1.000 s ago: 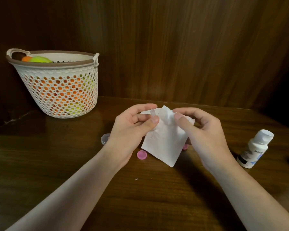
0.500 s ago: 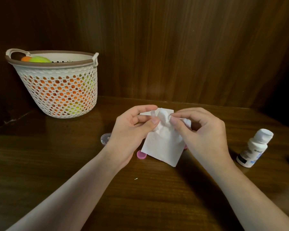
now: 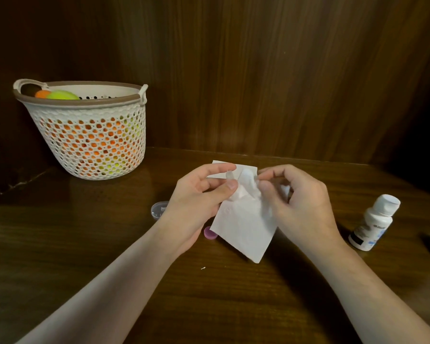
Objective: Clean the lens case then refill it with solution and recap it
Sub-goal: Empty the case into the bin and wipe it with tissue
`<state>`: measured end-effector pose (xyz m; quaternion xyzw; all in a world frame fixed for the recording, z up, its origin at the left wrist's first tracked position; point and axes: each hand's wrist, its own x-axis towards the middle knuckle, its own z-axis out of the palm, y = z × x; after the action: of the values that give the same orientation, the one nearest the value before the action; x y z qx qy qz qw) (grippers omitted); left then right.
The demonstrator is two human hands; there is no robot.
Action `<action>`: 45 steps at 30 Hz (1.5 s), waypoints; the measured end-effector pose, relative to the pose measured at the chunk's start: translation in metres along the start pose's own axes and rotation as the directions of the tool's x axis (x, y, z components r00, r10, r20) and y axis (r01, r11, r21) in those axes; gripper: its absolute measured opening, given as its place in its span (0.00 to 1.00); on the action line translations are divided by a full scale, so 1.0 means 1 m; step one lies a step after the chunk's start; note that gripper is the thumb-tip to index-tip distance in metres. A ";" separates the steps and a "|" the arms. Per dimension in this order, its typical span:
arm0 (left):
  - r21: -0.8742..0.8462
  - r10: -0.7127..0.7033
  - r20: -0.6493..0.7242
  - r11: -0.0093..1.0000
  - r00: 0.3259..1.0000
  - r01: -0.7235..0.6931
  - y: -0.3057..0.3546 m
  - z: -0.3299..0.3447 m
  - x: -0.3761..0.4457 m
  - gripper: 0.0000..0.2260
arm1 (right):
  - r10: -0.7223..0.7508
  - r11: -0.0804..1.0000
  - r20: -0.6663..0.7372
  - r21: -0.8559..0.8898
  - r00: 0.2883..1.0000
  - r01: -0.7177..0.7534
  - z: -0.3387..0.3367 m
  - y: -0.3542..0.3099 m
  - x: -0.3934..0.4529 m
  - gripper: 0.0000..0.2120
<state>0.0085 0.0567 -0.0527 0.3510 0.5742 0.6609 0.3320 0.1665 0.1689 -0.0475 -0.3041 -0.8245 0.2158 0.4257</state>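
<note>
Above the counter (image 3: 134, 281), your left hand (image 3: 199, 199) pinches the case (image 3: 230, 175) while your right hand (image 3: 301, 202) pinches the tissue (image 3: 246, 227) into it; twist the wad through each well, keeping the case steady.

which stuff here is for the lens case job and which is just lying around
In use: lens case, tissue, pink cap, clear cap, solution bottle.
Lying about: basket holding orange and green balls.
</note>
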 end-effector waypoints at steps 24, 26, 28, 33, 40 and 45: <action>-0.168 0.034 0.092 0.986 0.995 -0.018 0.006 0.001 -0.004 0.18 | 0.075 0.914 -0.138 0.406 0.988 -0.013 -0.010 -0.012 -0.006 0.07; -0.220 0.009 0.158 0.975 0.987 0.027 0.006 0.003 -0.004 0.20 | 0.016 0.917 -0.083 0.399 0.996 0.018 -0.007 -0.018 -0.010 0.06; -0.244 0.014 0.179 0.969 0.984 0.030 0.005 0.003 -0.003 0.21 | 0.030 0.921 -0.040 0.389 0.999 -0.012 -0.004 -0.018 -0.011 0.06; -0.274 0.068 0.122 0.961 0.990 -0.032 0.003 0.003 -0.002 0.19 | 0.064 0.904 0.015 0.424 0.998 -0.065 0.002 -0.018 -0.011 0.04; -0.302 0.008 0.085 0.953 0.996 0.018 0.001 0.005 -0.005 0.22 | -0.055 0.924 -0.002 0.378 0.998 0.051 0.006 -0.020 -0.015 0.09; -0.320 -0.055 0.159 0.941 0.986 0.105 0.003 0.005 -0.005 0.20 | -0.036 0.893 0.016 0.450 0.999 0.025 0.007 -0.017 -0.014 0.08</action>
<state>0.0149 0.0547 -0.0501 0.3154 0.4439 0.7052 0.4540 0.1617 0.1465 -0.0493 -0.1822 -0.7618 0.3974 0.4780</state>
